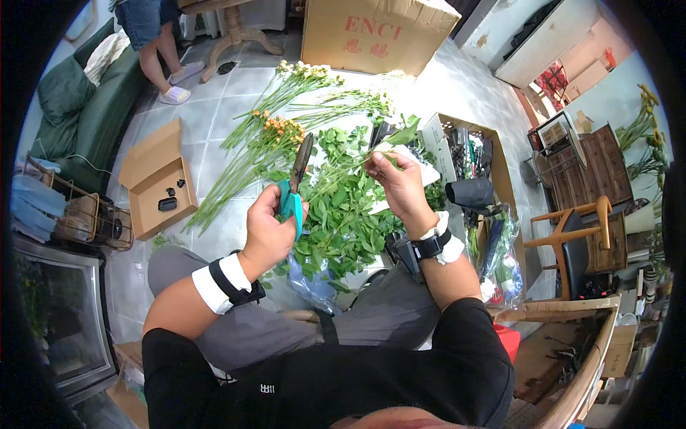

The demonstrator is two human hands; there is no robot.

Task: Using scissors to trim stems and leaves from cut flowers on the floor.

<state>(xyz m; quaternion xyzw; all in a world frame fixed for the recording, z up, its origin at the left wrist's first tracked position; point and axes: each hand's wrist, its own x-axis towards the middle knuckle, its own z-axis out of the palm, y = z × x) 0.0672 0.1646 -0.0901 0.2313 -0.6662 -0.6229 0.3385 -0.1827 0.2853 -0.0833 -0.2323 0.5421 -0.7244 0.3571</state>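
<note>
My left hand (268, 228) grips a pair of scissors (293, 195) by its teal handles, the dark blades pointing up and away from me. In my right hand (399, 185) a thin green leafy stem (394, 140) is pinched between thumb and fingers. Its leaves stick out above the fingertips, and the scissors are apart from it. Below both hands a heap of cut green foliage (337, 209) covers the floor between my legs. Crumpled clear plastic wrap (313, 281) lies at its near side.
Orange flowers (281, 128) and cream flowers (308, 72) lie beyond on the tiles. A shallow open cardboard box (161, 190) sits left; a long carton of wrapped stems (501, 161) stands right. A large cardboard box (375, 37) and another person's legs (158, 59) are at the back.
</note>
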